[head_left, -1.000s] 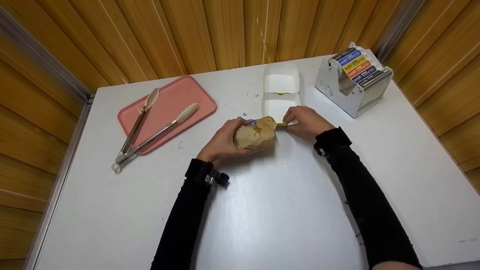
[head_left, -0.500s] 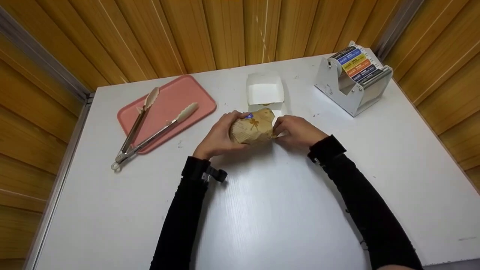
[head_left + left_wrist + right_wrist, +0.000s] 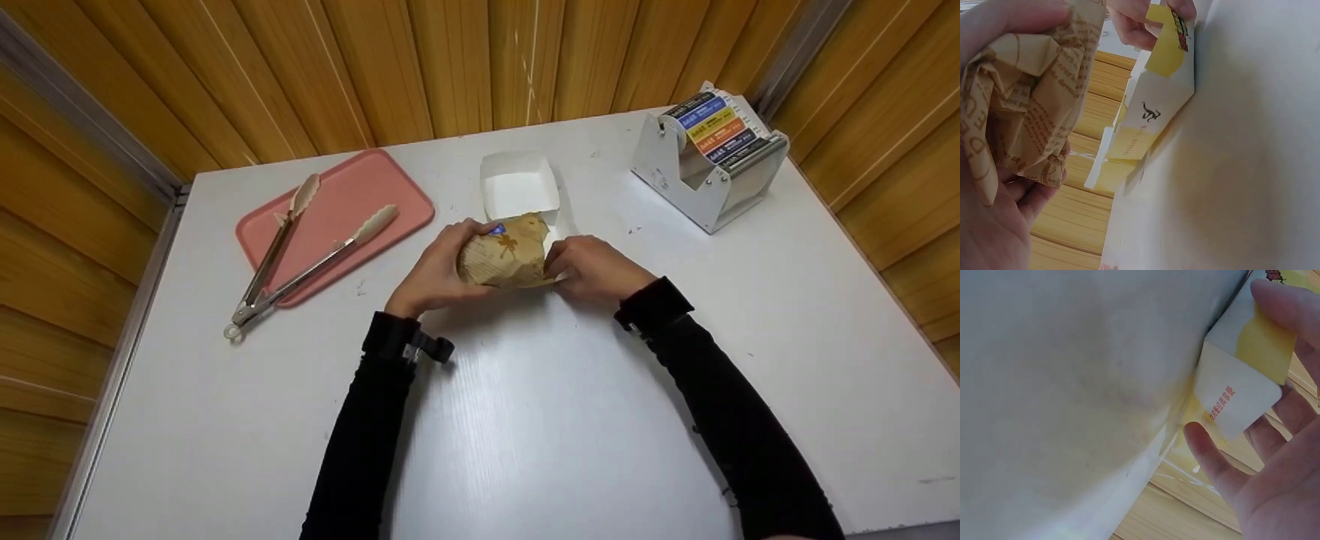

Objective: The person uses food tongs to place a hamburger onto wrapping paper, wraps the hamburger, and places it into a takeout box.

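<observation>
1. Evidently, the left hand (image 3: 436, 271) is curled round the left end of the parcel (image 3: 504, 256), its fingers spread to the parcel's breadth and firmly occupied.
2. The right hand (image 3: 598, 268) pinches a near panel of the box (image 3: 519, 193); in its wrist view one digit lies on the yellow face, others behind, the lowest sticking out apart.
3. Governing relation, in this inspector's judgement: parcel over box. The parcel is raised off the table (image 3: 495, 435), between the two hands, its longer axis running roughly left to right.
4. The box stands unfolded just beyond, its two halves in line away from the person. From the head view the parcel hides much of the nearer half; contact between them cannot be confirmed.
5. The left hand is the nearer, having the parcel in its grasp; the right is just beside the parcel's right end.
6. Pose: both forearms reach forward and converge, the left palm facing inward.
7. Well apart: tongs (image 3: 304, 277) lying across a tray (image 3: 360, 187) to the left.
</observation>
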Demonstrator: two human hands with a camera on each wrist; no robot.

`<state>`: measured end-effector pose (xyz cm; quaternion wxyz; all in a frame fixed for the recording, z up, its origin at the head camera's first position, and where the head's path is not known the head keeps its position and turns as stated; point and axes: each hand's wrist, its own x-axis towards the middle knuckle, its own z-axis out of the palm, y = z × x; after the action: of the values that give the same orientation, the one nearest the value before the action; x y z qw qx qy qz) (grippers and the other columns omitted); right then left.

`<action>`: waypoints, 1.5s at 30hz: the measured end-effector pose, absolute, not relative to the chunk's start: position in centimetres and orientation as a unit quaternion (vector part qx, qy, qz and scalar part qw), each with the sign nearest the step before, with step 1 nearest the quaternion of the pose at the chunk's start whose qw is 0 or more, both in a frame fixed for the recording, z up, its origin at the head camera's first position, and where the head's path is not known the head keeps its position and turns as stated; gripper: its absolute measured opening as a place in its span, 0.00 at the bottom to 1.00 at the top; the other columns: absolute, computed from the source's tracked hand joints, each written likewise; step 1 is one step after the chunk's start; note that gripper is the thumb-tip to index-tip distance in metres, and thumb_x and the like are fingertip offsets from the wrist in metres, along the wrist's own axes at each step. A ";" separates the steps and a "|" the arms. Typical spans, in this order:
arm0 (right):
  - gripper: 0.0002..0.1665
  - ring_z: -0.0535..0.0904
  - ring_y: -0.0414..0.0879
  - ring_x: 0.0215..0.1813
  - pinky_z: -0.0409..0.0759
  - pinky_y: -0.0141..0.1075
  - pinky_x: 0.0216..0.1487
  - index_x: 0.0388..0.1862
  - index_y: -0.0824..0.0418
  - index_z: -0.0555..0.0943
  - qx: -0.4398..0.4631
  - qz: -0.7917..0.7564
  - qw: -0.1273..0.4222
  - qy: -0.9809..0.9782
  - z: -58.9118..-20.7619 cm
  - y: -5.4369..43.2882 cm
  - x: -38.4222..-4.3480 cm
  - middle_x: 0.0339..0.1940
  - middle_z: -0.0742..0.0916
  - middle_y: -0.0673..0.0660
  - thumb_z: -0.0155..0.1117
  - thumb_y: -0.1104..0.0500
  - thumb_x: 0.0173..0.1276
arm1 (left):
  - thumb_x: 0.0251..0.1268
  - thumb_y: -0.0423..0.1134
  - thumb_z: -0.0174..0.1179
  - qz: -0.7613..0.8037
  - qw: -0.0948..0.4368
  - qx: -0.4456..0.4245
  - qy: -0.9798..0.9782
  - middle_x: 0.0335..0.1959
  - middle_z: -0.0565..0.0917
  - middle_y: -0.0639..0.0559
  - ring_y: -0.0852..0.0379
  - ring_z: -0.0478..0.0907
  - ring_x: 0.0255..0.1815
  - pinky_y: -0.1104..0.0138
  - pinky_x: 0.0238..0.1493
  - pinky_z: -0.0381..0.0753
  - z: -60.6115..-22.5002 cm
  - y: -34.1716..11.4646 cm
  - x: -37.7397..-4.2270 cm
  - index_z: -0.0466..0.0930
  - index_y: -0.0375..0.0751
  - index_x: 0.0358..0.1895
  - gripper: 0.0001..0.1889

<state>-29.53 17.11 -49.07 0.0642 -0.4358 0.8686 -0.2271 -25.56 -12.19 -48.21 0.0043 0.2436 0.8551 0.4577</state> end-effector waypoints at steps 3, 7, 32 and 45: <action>0.18 0.81 0.60 0.65 0.59 0.65 0.78 0.35 0.63 0.92 -0.420 -0.209 0.057 0.881 -48.8 17.9 -29.9 0.47 0.92 0.59 0.63 0.78 0.52 | 0.40 0.41 0.83 0.462 0.000 0.247 0.852 0.67 0.77 0.53 0.54 0.71 0.65 0.54 0.71 0.69 -48.3 -12.2 -25.6 0.74 0.51 0.69 0.45; 0.20 0.71 0.62 0.76 0.52 0.63 0.81 0.34 0.64 0.90 -0.359 -0.181 -0.033 0.915 -48.1 18.8 -30.0 0.56 0.89 0.61 0.57 0.79 0.54 | 0.40 0.42 0.83 0.459 -0.003 0.249 0.853 0.67 0.77 0.54 0.55 0.71 0.64 0.55 0.70 0.69 -48.1 -12.2 -25.5 0.74 0.51 0.68 0.45; 0.33 0.81 0.58 0.48 0.81 0.51 0.51 0.74 0.59 0.74 -0.205 -0.228 0.020 0.952 -48.0 19.0 -30.1 0.61 0.78 0.63 0.66 0.53 0.73 | 0.42 0.40 0.84 0.469 0.003 0.243 0.849 0.71 0.76 0.59 0.55 0.71 0.65 0.54 0.71 0.69 -47.4 -12.4 -25.3 0.74 0.49 0.64 0.41; 0.20 0.80 0.53 0.38 0.77 0.42 0.38 0.58 0.60 0.83 -0.213 -0.271 0.101 0.933 -49.0 17.8 -29.9 0.37 0.87 0.60 0.69 0.62 0.68 | 0.41 0.41 0.85 0.455 0.009 0.276 0.846 0.68 0.76 0.58 0.57 0.70 0.66 0.57 0.71 0.69 -47.9 -10.7 -25.0 0.73 0.53 0.70 0.46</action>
<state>-29.89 17.77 -48.98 0.1013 -0.2126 0.9333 -0.2710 -25.04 -10.67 -47.87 0.0086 0.2763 0.8464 0.4553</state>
